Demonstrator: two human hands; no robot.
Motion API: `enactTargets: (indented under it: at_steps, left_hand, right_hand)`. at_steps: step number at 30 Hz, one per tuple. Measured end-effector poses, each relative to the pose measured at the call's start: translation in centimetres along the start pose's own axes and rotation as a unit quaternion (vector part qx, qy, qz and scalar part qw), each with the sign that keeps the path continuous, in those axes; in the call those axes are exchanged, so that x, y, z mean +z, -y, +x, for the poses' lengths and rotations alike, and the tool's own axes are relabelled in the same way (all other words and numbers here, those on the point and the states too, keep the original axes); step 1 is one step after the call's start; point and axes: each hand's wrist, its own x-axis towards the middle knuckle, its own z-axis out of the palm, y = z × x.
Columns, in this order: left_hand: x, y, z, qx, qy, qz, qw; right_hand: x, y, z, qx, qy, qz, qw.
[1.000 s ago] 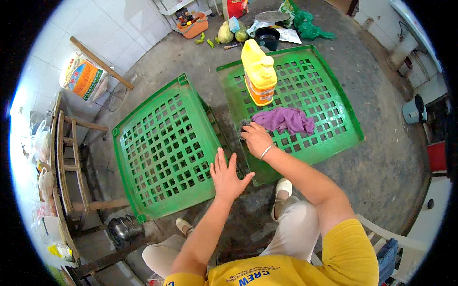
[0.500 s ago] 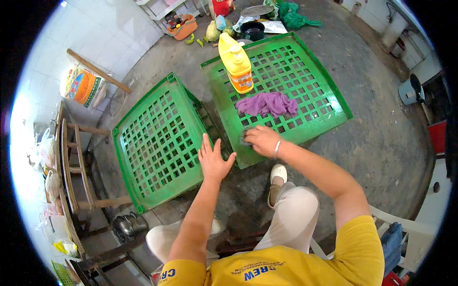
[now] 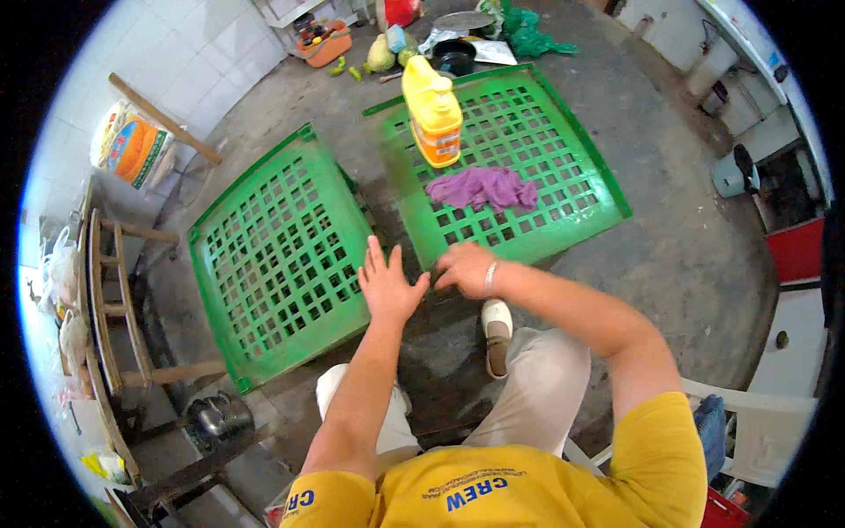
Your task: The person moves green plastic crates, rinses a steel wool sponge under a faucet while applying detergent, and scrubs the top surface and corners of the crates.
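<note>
My left hand (image 3: 390,286) is spread, fingers apart, at the right edge of the left green plastic crate (image 3: 231,348), with nothing in it. My right hand (image 3: 466,267) is curled at the near left corner of the other green crate (image 3: 607,198). A dark grey scouring pad showed under its fingers a moment ago; now the fingers hide it. On this crate lies a crumpled purple cloth (image 3: 484,188). Behind the cloth stands a yellow jug (image 3: 434,110) with an orange label. Both crates have lattice faces on top.
A wooden rack (image 3: 110,299) stands at the left by a white tiled wall. Beyond the crates are a black pan (image 3: 454,56), an orange basket (image 3: 327,46), vegetables (image 3: 379,55) and green netting (image 3: 532,31). A grey bucket (image 3: 732,174) is at the far right.
My right hand has drawn back toward me, to the crate's near corner, and the dark pad has gone from sight. My left hand stays spread by the left crate. The view has shifted slightly.
</note>
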Motion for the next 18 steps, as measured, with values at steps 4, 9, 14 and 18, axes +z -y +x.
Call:
enactTargets:
  at_steps: [4, 9, 14, 18]
  left_hand:
    - [0.1, 0.8, 0.0, 0.004, -0.019, 0.008, 1.000]
    - [-0.4, -0.4, 0.3, -0.023, 0.037, 0.000, 0.999]
    - [-0.4, -0.3, 0.1, -0.013, 0.010, 0.017, 1.000]
    - [-0.1, -0.7, 0.4, -0.009, 0.020, 0.003, 1.000]
  right_hand:
    - [1.2, 1.8, 0.9, 0.008, 0.048, 0.005, 0.999]
    - [-1.2, -4.8, -6.4, 0.061, 0.042, -0.017, 0.997]
    - [-5.7, -14.4, -18.1, 0.200, 0.120, -0.142, 0.962]
    - [-10.0, -18.9, -23.3, 0.379, 0.183, -0.289, 0.860]
